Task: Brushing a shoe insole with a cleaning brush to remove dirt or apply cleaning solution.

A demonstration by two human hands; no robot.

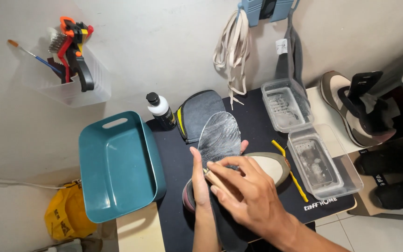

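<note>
On the black work mat [257, 121], the left hand [200, 179] steadies a soapy grey insole [219, 136] over a sneaker [271, 167] while the right hand [246, 191] grips a wooden-handled brush [215, 179]; short, light strokes along the insole would suit.

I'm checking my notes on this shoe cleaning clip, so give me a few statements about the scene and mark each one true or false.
1. The left hand steadies a grey insole from its side. True.
2. The right hand presses a wooden-handled brush onto the insole. True.
3. The teal tub is full of soapy water. False: it looks empty.
4. The laces lie coiled on the black mat. False: they hang on the wall.
5. A black-capped bottle stands behind the tub. True.
</note>
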